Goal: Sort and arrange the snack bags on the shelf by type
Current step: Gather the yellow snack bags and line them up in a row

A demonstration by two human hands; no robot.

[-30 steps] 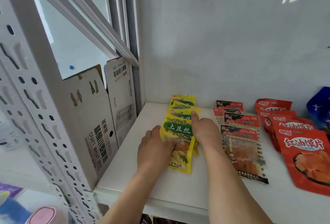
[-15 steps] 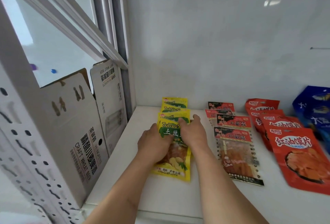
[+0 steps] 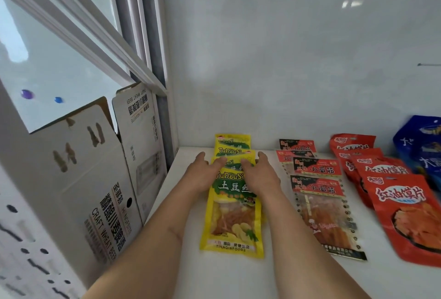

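Several yellow TuDouSi bags [image 3: 232,217] lie overlapped in a row running from front to back on the white shelf [image 3: 238,277]. My left hand [image 3: 202,172] rests flat on the row's left edge. My right hand [image 3: 259,173] lies on its right edge, fingers straight and touching the upper bags. To the right is a row of clear bags with red-black labels [image 3: 319,205]. Further right lie red bags [image 3: 403,212], and a blue bag [image 3: 422,146] is at the far right.
A white cardboard beer box [image 3: 100,193] stands with raised flaps just left of the shelf. A perforated white shelf post [image 3: 26,251] rises at the near left. The white back wall [image 3: 286,72] closes the shelf behind the bags.
Both hands have slid further back along the yellow row, from the front bag to the upper bags. The front yellow bag now lies uncovered.
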